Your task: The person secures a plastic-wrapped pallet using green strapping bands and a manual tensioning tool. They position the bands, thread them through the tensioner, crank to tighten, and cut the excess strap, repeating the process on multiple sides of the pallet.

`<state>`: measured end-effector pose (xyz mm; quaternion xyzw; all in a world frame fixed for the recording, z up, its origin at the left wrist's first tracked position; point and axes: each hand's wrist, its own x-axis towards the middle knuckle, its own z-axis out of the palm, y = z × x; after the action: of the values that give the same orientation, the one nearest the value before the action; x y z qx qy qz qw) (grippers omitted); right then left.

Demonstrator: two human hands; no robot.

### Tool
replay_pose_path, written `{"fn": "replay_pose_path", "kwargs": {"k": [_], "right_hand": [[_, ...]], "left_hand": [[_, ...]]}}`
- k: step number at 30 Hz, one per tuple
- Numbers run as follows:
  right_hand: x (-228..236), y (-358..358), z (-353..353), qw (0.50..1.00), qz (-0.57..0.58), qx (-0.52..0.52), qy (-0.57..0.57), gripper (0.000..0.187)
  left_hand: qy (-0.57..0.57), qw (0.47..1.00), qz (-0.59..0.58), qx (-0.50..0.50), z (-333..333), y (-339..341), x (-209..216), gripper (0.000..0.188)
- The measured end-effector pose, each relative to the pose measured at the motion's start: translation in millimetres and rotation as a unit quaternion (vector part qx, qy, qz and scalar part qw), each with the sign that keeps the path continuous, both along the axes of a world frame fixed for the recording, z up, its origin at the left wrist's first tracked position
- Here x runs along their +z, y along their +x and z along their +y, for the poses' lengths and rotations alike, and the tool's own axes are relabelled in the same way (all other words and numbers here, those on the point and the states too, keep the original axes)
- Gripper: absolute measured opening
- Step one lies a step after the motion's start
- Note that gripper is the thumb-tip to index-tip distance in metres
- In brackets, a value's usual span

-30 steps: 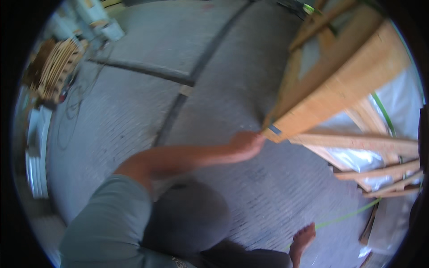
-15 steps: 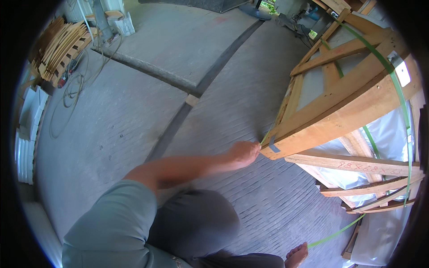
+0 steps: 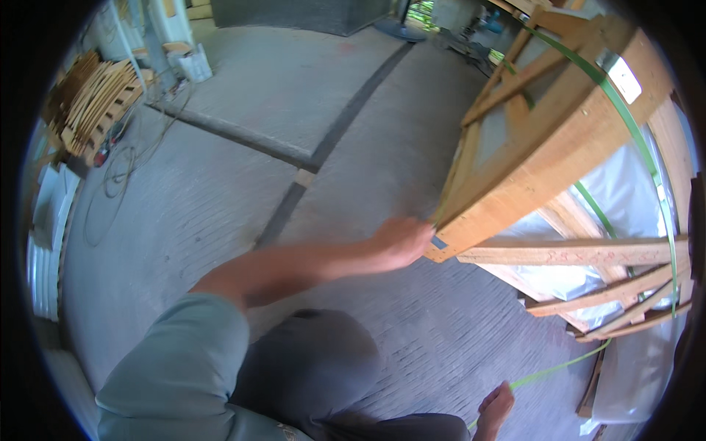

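My left hand (image 3: 407, 241) is closed at the near corner of a wooden crate (image 3: 533, 187), on a thin green strapping band (image 3: 440, 213) that runs up along the crate's edge. Its fingertips are partly hidden against the wood. Lower right, my right hand (image 3: 497, 406) is closed around another stretch of green strap (image 3: 562, 364), which rises to the right toward the crate's underside. A short tail of strap hangs below that hand. Wider green straps (image 3: 631, 117) wrap the crate, and white plastic sheeting (image 3: 625, 209) shows between its boards.
A dark groove (image 3: 346, 117) crosses the grey ridged concrete floor (image 3: 191, 213). At the far left lie a stack of wooden pieces (image 3: 99, 99) and a coiled hose or cable (image 3: 121, 169). White panels (image 3: 51, 220) stand along the left edge. A dark round base (image 3: 401, 29) stands at the back.
My right hand has risen a little, and a strap tail now shows below it. My left hand has moved slightly upward at the crate corner. The whole view has shifted slightly.
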<state>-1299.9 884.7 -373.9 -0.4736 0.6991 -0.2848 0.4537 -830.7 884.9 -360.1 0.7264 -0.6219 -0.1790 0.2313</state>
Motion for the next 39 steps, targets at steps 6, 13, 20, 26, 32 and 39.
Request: {"fn": "replay_pose_path", "kwargs": {"k": [6,13,20,26,32,39], "right_hand": [[-39,9,-39,0.979,0.119,0.079,-0.144,0.027],[-41,26,-30,0.980,0.084,0.052,-0.173,0.037],[-63,41,-48,0.961,0.126,0.117,-0.215,0.036],[-100,-2,-86,0.808,0.457,0.278,-0.248,0.012],[-80,-18,-84,0.993,0.063,-0.103,-0.015,0.037],[0,-1,-40,0.980,-0.066,-0.188,-0.025,0.037]], "left_hand": [[-0.027,0.975,0.194,0.100,17,2,-43,0.024],[-0.038,0.997,-0.022,0.064,2,-32,-38,0.027],[-0.004,0.995,-0.040,0.088,9,-26,-39,0.027],[0.054,0.997,-0.037,0.028,52,-37,-63,0.022],[0.004,0.998,0.040,-0.057,75,-31,-97,0.016],[0.034,0.990,0.137,-0.019,24,-86,-53,0.030]]}}
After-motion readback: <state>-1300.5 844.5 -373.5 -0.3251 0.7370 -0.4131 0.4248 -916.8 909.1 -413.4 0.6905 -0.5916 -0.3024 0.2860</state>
